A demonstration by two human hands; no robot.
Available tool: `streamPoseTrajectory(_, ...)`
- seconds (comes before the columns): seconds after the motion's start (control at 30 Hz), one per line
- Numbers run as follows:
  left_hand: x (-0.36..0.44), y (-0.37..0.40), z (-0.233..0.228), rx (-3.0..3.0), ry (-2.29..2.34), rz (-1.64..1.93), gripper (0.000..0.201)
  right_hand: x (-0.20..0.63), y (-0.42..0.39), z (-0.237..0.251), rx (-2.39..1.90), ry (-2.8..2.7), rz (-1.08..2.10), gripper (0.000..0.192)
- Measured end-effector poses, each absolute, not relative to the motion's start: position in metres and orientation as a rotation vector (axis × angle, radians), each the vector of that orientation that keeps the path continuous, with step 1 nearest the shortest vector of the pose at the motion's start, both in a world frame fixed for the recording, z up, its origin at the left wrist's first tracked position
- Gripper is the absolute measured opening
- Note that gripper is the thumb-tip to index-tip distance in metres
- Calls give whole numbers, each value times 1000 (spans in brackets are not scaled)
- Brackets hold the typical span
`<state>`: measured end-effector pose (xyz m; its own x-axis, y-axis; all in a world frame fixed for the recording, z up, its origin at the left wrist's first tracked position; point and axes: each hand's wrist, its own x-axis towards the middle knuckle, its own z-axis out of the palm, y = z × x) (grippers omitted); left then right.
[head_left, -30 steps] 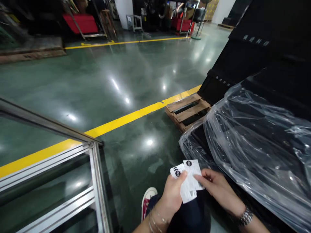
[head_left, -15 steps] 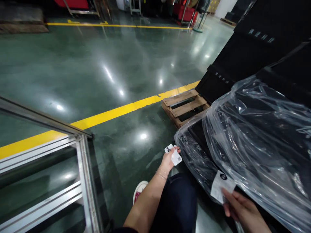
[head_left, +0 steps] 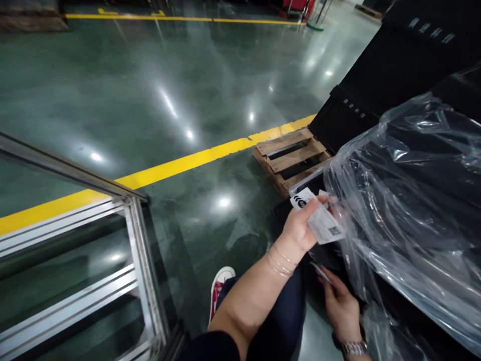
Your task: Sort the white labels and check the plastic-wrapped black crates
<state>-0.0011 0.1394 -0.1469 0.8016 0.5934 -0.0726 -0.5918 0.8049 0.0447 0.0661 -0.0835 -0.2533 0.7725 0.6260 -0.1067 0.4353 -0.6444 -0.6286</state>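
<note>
My left hand (head_left: 302, 223) is closed on white printed labels (head_left: 325, 225) with black marks and a small square code. Its fingertips reach in at the clear plastic sheet (head_left: 391, 195) draped over black boxes; whether they also grip the film is hard to see. Lower down, my right hand (head_left: 340, 298) pinches another label (head_left: 322, 272), seen nearly edge-on, close to the side of a dark box (head_left: 332, 258). Part of that box is hidden behind my left hand and the film.
Beyond the plastic, a wooden pallet (head_left: 296, 155) lies beside tall black boxes (head_left: 376, 75) with pale lettering. An aluminium frame (head_left: 141, 260) stands on my left. A yellow line (head_left: 195, 160) crosses the green floor. My shoe (head_left: 221, 286) is below.
My left hand has moved right and up to the plastic, whose near edge is now pushed back. My right hand has moved left, its label turning from face-on to edge-on.
</note>
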Motion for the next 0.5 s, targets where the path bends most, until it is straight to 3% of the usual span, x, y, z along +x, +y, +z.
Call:
streamPoseTrajectory(0.1, 1, 145, -137, 43, 71, 623, 41, 78, -84, -266, -2579, -674, 69, 50)
streamPoseTrajectory(0.2, 1, 147, -137, 41, 46, 639, 45, 87, -80, -274, -2788, -607, -81, 40)
streamPoseTrajectory(0.5, -5, 151, -141, 76, 15, 640, 37, 91, -48, -283, -3227, -544, 203, 39)
